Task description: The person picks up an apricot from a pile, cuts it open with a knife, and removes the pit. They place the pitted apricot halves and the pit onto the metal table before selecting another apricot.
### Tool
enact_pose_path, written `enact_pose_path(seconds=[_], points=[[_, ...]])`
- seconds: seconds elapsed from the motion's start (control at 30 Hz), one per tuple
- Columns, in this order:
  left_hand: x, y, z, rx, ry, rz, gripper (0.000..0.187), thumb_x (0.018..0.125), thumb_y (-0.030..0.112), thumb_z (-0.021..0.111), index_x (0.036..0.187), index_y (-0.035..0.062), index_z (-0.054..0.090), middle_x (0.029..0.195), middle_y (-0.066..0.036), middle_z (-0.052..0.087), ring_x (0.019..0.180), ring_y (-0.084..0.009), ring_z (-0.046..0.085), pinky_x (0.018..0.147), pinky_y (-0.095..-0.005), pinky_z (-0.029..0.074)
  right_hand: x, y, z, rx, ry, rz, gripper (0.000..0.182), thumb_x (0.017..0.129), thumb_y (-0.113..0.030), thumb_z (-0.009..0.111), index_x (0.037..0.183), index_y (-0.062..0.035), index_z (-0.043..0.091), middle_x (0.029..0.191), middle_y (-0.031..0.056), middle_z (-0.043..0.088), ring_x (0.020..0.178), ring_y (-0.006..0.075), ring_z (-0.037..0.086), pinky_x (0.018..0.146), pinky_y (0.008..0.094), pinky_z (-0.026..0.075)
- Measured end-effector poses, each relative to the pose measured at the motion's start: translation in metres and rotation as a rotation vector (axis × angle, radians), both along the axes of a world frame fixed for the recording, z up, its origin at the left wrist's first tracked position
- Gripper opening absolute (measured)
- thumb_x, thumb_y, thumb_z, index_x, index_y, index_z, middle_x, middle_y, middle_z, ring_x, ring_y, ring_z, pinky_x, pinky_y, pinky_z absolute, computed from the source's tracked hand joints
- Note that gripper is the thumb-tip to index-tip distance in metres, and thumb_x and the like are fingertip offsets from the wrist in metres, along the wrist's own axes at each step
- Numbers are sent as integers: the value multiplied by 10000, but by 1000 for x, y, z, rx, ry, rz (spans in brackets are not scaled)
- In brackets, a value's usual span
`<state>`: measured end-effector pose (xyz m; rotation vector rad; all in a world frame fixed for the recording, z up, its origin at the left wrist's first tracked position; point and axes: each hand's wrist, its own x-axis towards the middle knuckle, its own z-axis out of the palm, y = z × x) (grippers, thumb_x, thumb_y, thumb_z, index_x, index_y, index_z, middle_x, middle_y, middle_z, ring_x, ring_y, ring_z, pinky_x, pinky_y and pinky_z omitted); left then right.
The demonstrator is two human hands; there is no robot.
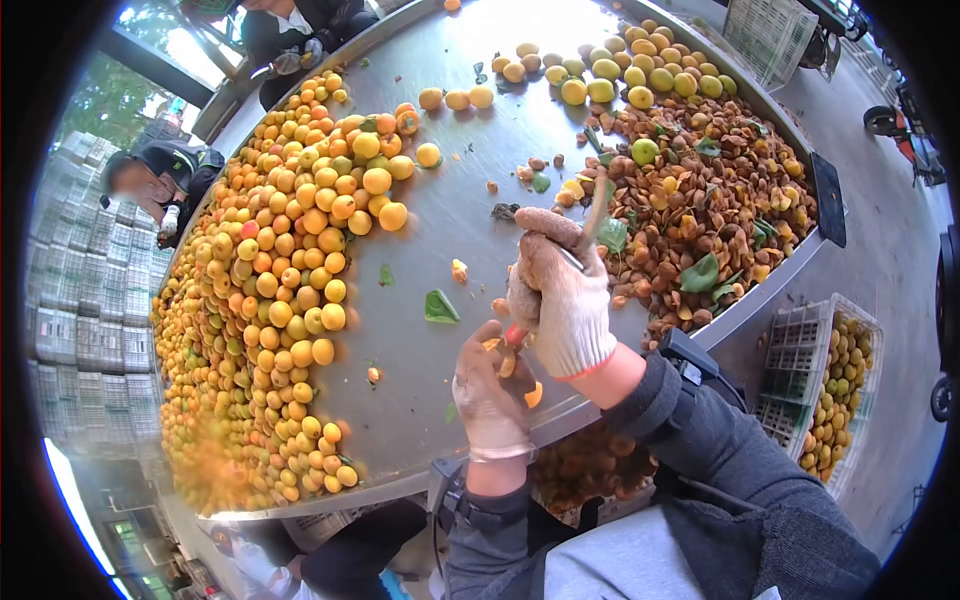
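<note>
My right hand (566, 295), in a white knit glove with brown-stained fingers, is closed around a slim tool. The tool's curved brownish end (598, 208) sticks up past the knuckles, and the grip hides most of the rest. Just below and to the left, my left hand (490, 395) wears a thin pale glove, its fingers curled around a cut apricot. A small red part (515, 336) shows between the two hands. An orange apricot piece (534, 395) appears right beside the left fingers, over the metal table's near edge.
Whole apricots (290, 260) cover the left of the metal table (410, 370). Brown pits and scraps (700, 200) are heaped at right, with yellow-green fruit (660, 65) behind. A crate of fruit (800, 400) stands at right. Other people (175, 170) are at the far left edge.
</note>
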<state>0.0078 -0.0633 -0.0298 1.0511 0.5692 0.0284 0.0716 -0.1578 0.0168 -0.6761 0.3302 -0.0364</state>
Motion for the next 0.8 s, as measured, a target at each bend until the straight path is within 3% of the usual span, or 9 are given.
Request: enact_pose_path(seconds=[0.1, 0.27, 0.3, 0.37, 0.5, 0.57, 0.6, 0.73, 0.8], points=[[1, 14, -2, -100, 60, -125, 449, 984, 417, 445, 1184, 24, 528, 845, -87, 599, 577, -114, 491, 493, -234, 391, 12, 1, -34, 235, 104, 17, 191, 922, -103, 567, 1112, -104, 580, 617, -34, 435, 430, 62, 335, 388, 223, 264], [6, 39, -32, -787, -83, -434, 406, 978, 406, 470, 1205, 73, 521, 842, -83, 619, 545, -109, 484, 462, -216, 378, 17, 2, -54, 492, 103, 85, 202, 929, -114, 564, 1132, -121, 565, 608, -50, 352, 445, 58, 296, 395, 227, 229], [6, 36, -28, -785, -80, -436, 406, 978, 406, 470, 1205, 73, 521, 842, -83, 619, 545, -109, 484, 462, -216, 378, 17, 1, -50, 434, 94, 59, 197, 924, -115, 570, 1121, -122, 577, 611, -48, 379, 448, 58, 316, 396, 224, 249], [8, 23, -15, -156, -8, -123, 364, 961, 343, 536, 1224, 92, 520, 873, -70, 627, 586, -118, 533, 495, -240, 435, 17, -6, -38, 378, 82, 28, 191, 919, -116, 576, 1110, -122, 589, 614, -46, 406, 451, 58, 336, 397, 220, 269], [13, 40, -21, -131, -100, -18, 371, 949, 285, 573, 1257, 90, 506, 918, -59, 627, 650, -132, 577, 554, -264, 483, 10, -22, -10, -397, -6, 112, 199, 860, -32, 589, 1032, -95, 665, 709, 18, 602, 523, 87, 518, 426, 254, 403], [12, 47, -14, -367, -109, -67, 415, 959, 326, 547, 1285, 75, 490, 953, -68, 623, 702, -147, 596, 606, -297, 509, 3, -18, -27, -952, -572, 314, 186, 845, -43, 615, 1017, -81, 675, 755, 37, 644, 657, 126, 605, 587, 275, 501], [12, 40, -7, -368, -110, -68, 415, 959, 326, 547, 1285, 75, 490, 953, -68, 623, 702, -147, 596, 606, -297, 509, -4, -23, -13, -1017, -541, 592, 231, 813, -73, 655, 1044, -89, 664, 826, 69, 684, 771, 195, 664, 730, 304, 523], [6, 35, -4, -244, -86, -132, 469, 962, 374, 524, 1289, 42, 480, 976, -101, 612, 751, -182, 605, 678, -343, 525, 0, -23, -27, -1371, -505, 547, 204, 804, -196, 634, 986, -117, 683, 804, 140, 670, 769, 330, 655, 695, 402, 527], [5, 47, -10, -189, -90, -175, 486, 961, 387, 520, 1287, 29, 479, 992, -111, 610, 791, -199, 612, 717, -355, 531, 6, -27, -27, -1477, -434, 427, 154, 782, -155, 682, 923, -93, 678, 811, 136, 662, 742, 294, 663, 648, 368, 523]])
